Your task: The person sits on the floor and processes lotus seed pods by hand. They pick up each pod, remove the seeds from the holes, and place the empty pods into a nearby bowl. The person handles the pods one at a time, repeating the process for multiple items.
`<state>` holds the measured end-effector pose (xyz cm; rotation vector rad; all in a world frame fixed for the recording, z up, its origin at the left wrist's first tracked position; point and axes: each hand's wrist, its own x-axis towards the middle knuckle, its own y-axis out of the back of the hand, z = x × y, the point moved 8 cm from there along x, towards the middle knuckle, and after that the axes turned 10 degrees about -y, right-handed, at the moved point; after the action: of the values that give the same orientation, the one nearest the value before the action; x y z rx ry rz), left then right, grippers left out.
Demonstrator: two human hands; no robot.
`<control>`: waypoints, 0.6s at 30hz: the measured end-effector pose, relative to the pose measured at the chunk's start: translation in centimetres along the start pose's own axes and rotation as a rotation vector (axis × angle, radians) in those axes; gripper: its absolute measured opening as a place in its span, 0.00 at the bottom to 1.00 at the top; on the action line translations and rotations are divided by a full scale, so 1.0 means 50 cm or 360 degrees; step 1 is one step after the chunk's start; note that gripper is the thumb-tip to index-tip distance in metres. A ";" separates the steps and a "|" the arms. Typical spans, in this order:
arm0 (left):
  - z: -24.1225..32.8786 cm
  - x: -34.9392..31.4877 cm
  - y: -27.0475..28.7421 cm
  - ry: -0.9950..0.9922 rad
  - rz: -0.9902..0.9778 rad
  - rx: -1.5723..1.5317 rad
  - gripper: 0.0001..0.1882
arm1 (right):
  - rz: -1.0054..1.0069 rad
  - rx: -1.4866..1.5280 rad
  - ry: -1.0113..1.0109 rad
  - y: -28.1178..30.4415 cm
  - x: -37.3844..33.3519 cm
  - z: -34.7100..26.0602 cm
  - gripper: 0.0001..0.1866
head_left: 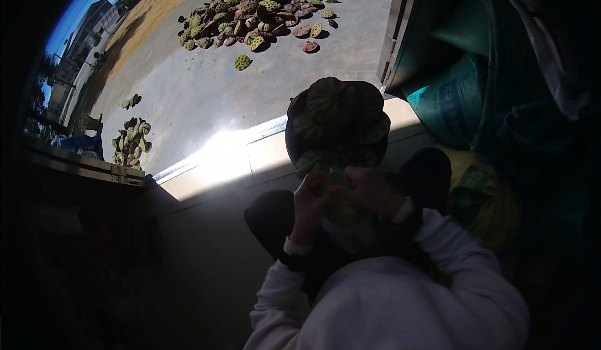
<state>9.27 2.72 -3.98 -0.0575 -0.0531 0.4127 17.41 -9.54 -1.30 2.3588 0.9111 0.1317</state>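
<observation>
My left hand [309, 203] and my right hand [370, 190] meet in front of my body, in deep shade. Both are closed around a green lotus seed pod [335, 180], whose outline is partly covered by the fingers. Right beyond the hands stands a dark round container [292, 138] heaped with lotus pods [332, 109]. Under the hands, between my knees, a pale container [350, 237] shows with something yellow-green [343, 213] in it, too dim to make out.
Past the sunlit doorway sill [225, 156], a large heap of lotus pods [263, 12] lies on the concrete, with a smaller pile [131, 142] at the left. Green sacks [451, 102] stand by the door frame [395, 30]; a yellow sack [485, 193] sits beside my right knee.
</observation>
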 end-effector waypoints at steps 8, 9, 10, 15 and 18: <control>0.003 -0.024 -0.003 0.0274 -0.0196 -0.0103 0.16 | -0.0284 0.0149 0.0057 -0.019 -0.007 -0.007 0.23; 0.002 -0.026 -0.004 0.0311 -0.0236 -0.0091 0.17 | -0.0317 0.0224 0.0017 -0.020 -0.010 -0.004 0.23; 0.006 -0.027 -0.004 0.0303 -0.0248 -0.0156 0.17 | -0.0367 0.0284 -0.0023 -0.023 -0.014 0.000 0.22; 0.013 -0.037 -0.012 0.0400 -0.0292 -0.0382 0.19 | -0.0490 0.0570 -0.0178 -0.040 -0.018 0.017 0.20; 0.013 -0.040 -0.019 0.0476 -0.0284 -0.0515 0.19 | -0.0551 0.0652 -0.0192 -0.042 -0.016 0.015 0.18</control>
<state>7.80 1.08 -3.34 -0.4294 0.1697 0.2105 15.81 -9.19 -3.03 2.4886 1.3721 -0.3639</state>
